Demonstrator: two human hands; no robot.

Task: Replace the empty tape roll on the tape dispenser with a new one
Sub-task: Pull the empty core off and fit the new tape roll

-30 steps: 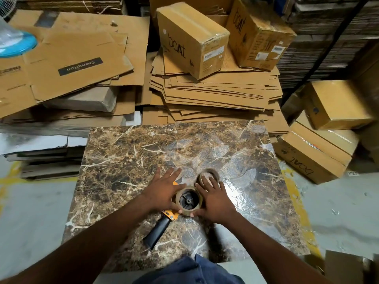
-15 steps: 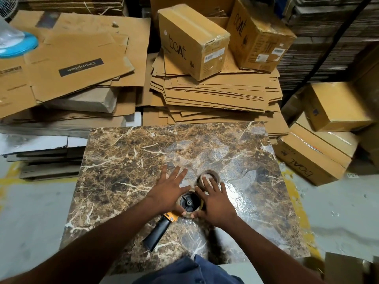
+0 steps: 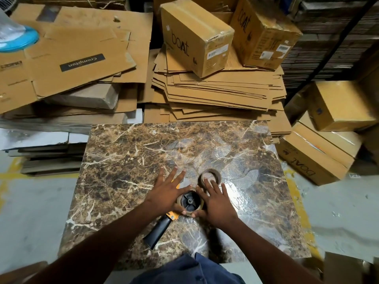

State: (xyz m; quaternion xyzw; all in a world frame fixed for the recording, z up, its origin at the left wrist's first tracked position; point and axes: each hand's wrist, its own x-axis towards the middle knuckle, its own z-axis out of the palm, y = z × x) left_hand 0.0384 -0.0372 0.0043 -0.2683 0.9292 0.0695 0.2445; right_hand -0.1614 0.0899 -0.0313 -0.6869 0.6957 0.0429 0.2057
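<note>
New roll (image 3: 191,210): seated around the black hub of the tape dispenser (image 3: 164,224), lying flat on the counter (image 3: 127,160) near its front edge; thin brown ring only, much of it hidden by the hands.
Empty core (image 3: 211,176): bare cardboard ring, flat on the counter just beyond the right fingertips, close to the dispenser but apart from it.
Left hand (image 3: 167,191): palm down, fingers (image 3: 172,177) spread and flat, thumb against the roll's left rim; pressing rather than clasping.
Right hand (image 3: 217,199): same pose mirrored, fingers splayed toward the empty core, thumb hooked at the roll's near rim; nothing enclosed in a fist.
Step, judged: pushing the roll squarely down onto the hub; seating looks nearly done, tape end not yet threaded as far as can be told.
Weight: light, probably; easily shifted, so the dispenser likely needs pinning while pressed.
Stiffness: cardboard core rigid enough for even pressure, yet likely to jam if pushed on one side only.
Surface: outer face slick, edges tacky; polished counter glossy, so sliding is a risk.
Where to hold: opposite rims of the roll with thumbs and fingertips; black handle (image 3: 158,232) for steadying the tool.
Caution: cutter end hidden under the left hand, blade position unclear.
</note>
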